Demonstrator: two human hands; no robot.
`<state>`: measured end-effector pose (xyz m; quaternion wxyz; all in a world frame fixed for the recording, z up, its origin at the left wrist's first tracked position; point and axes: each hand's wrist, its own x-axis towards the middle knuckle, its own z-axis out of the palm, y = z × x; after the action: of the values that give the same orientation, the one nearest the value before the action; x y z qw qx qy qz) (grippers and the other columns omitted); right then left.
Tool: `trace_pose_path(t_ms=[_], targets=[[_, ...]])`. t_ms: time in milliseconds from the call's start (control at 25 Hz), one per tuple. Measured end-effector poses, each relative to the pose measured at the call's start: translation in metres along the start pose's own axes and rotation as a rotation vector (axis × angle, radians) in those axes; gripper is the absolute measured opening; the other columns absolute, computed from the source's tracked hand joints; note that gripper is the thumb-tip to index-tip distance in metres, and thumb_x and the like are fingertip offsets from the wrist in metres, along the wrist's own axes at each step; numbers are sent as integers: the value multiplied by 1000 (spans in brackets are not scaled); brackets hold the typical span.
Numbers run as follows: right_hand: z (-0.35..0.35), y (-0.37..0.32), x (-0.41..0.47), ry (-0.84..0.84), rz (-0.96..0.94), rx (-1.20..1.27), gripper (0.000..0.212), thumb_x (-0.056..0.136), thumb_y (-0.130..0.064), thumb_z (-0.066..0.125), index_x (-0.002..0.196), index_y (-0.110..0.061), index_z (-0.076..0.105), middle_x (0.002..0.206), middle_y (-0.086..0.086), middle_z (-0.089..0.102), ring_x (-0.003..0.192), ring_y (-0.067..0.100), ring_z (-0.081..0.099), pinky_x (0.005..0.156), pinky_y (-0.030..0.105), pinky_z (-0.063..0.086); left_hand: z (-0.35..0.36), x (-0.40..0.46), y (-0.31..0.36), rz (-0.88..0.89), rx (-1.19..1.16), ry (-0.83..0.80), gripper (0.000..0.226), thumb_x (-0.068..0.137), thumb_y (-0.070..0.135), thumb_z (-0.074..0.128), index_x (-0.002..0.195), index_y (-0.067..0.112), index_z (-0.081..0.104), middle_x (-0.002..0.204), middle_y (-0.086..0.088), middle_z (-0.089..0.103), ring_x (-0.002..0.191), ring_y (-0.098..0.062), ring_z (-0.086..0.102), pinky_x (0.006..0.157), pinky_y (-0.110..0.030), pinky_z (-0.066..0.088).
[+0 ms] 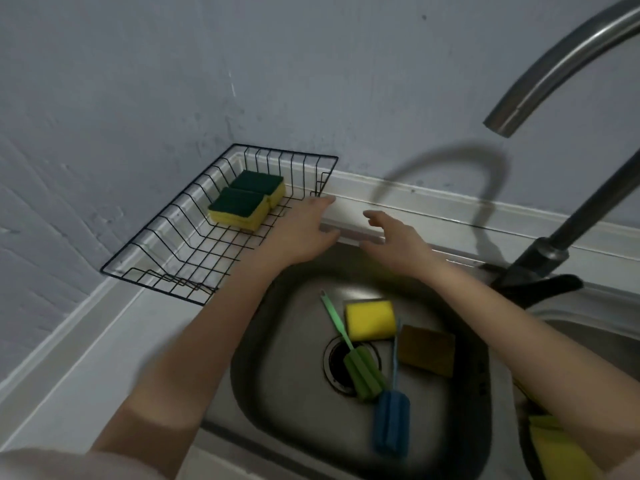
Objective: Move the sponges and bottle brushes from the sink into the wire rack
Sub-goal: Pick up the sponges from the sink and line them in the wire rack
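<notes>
A black wire rack (166,251) stands on the counter in the wall corner, holding two yellow sponges with green tops (242,206). In the steel sink (277,393) lie a yellow sponge (370,319), a brownish sponge (426,349), a green bottle brush (360,372) over the drain and a blue bottle brush (391,420). My left hand (304,230) hovers by the rack's right edge, fingers apart and holding nothing. My right hand (394,237) is beside it over the sink's back rim, also spread and holding nothing.
A curved metal faucet (561,60) arches overhead at the right, its dark base (533,268) behind the sink. A grey wall rises behind a white ledge (433,209). Something yellow (554,448) shows at the bottom right, partly hidden by my right arm.
</notes>
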<state>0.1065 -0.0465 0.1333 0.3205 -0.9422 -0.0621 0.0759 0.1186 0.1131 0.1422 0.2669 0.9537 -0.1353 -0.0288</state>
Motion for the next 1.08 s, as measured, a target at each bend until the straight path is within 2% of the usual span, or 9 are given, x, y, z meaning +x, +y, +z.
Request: trace_pose_path(t_ms=[200, 280, 440, 560, 720, 920, 1080], targets=[[16, 57, -28, -93, 121, -31, 59, 84, -16, 61, 138, -10, 37, 139, 15, 49, 127, 28, 47, 97, 25, 37, 62, -5, 16, 22, -5, -189, 62, 84, 23, 57, 138, 11, 29, 143, -15, 37, 130, -29, 37, 110, -41, 33], [28, 79, -34, -153, 203, -38, 64, 83, -17, 61, 141, -11, 34, 140, 17, 46, 127, 31, 46, 102, 31, 38, 90, -6, 13, -7, -31, -294, 66, 83, 22, 58, 139, 10, 26, 146, -16, 33, 133, -31, 34, 111, -42, 31], [53, 120, -39, -269, 317, -141, 65, 84, -19, 60, 141, -13, 29, 141, 19, 40, 130, 36, 40, 108, 43, 37, 140, -4, 1, -42, -21, -437, 71, 84, 22, 58, 141, 6, 19, 152, -16, 21, 139, -29, 23, 114, -34, 24], [66, 142, -38, -350, 346, -281, 69, 85, -26, 58, 143, -18, 23, 148, 16, 31, 134, 35, 33, 110, 44, 33, 175, 2, -12, -62, 52, -501, 81, 82, 30, 61, 143, 7, 12, 155, -15, 11, 143, -30, 12, 117, -42, 19], [86, 158, -35, -452, 335, -419, 73, 85, -35, 56, 144, -19, 17, 151, 16, 22, 136, 36, 26, 113, 44, 22, 215, 9, -24, -71, 131, -504, 92, 77, 34, 64, 144, 11, 5, 156, -11, 3, 144, -32, 4, 117, -49, 13], [105, 170, -36, -413, 274, -558, 65, 88, -32, 49, 144, -17, 17, 147, 18, 28, 134, 35, 29, 113, 46, 20, 235, 13, -24, -70, 162, -445, 89, 79, 29, 62, 144, 14, 2, 156, -7, 4, 143, -29, 2, 116, -50, 8], [107, 172, -36, -393, 257, -578, 67, 90, -28, 48, 145, -19, 13, 146, 19, 27, 133, 36, 29, 113, 47, 20, 240, 16, -20, -86, 254, -398, 86, 79, 21, 62, 143, 14, 6, 152, -11, 16, 138, -33, 16, 114, -47, 13]])
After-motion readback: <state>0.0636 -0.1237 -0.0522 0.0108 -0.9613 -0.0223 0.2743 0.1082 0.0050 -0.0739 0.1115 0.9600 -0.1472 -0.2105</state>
